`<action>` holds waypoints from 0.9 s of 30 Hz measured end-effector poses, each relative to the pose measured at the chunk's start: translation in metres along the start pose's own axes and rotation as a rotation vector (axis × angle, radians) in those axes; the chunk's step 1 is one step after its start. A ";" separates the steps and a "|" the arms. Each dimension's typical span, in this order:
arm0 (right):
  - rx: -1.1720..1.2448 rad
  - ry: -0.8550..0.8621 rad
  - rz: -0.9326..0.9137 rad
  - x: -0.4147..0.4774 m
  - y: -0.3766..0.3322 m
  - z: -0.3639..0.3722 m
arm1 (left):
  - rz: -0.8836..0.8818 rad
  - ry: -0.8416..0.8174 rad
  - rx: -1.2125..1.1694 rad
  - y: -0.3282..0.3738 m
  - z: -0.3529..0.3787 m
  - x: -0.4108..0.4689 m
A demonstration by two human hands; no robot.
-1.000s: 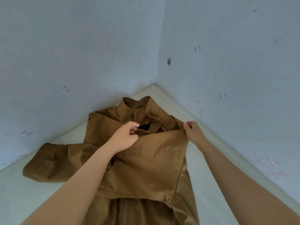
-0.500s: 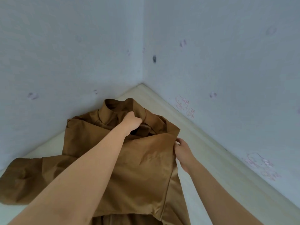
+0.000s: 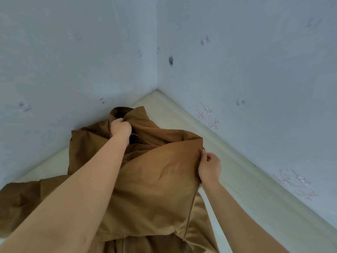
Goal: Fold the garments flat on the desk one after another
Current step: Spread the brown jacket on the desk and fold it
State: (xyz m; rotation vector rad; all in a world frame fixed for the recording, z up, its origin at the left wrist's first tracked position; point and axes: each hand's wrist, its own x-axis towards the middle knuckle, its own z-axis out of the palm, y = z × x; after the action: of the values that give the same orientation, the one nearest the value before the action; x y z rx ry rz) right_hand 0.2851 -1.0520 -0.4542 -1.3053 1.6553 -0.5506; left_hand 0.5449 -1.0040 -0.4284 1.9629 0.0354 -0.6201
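Bare arms and bare hands throughout: left arm (image 3: 78, 198) broad across lower left, left hand (image 3: 121, 129) at centre; right arm (image 3: 242, 221) thinner at lower right, right hand (image 3: 209, 166) right of centre

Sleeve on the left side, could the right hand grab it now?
Probably not easily: the right hand pinches a folded corner of the coat, and the left arm lies across between it and the sleeve.

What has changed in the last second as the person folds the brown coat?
The left hand let go of the front panel, reached forward and now grips the collar. The right hand kept pinching that panel's corner; the brown coat still lies on the desk.
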 end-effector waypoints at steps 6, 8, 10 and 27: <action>0.177 -0.232 0.034 -0.005 -0.004 -0.005 | -0.038 -0.550 0.230 0.020 -0.003 -0.018; 0.084 -0.171 -0.023 -0.001 -0.001 -0.009 | 0.073 -0.504 0.228 0.026 -0.001 -0.012; -0.015 -0.072 -0.059 0.000 0.000 -0.009 | 0.245 -0.245 0.215 0.029 0.002 -0.006; -0.892 -0.324 -0.853 0.058 -0.079 -0.026 | 0.715 -0.618 0.774 -0.024 -0.087 -0.055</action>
State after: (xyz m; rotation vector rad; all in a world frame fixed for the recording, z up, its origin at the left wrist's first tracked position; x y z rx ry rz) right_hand 0.3023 -1.1369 -0.4014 -2.6269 1.0059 -0.0094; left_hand 0.5253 -0.9057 -0.3955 2.1797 -1.4010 -0.7788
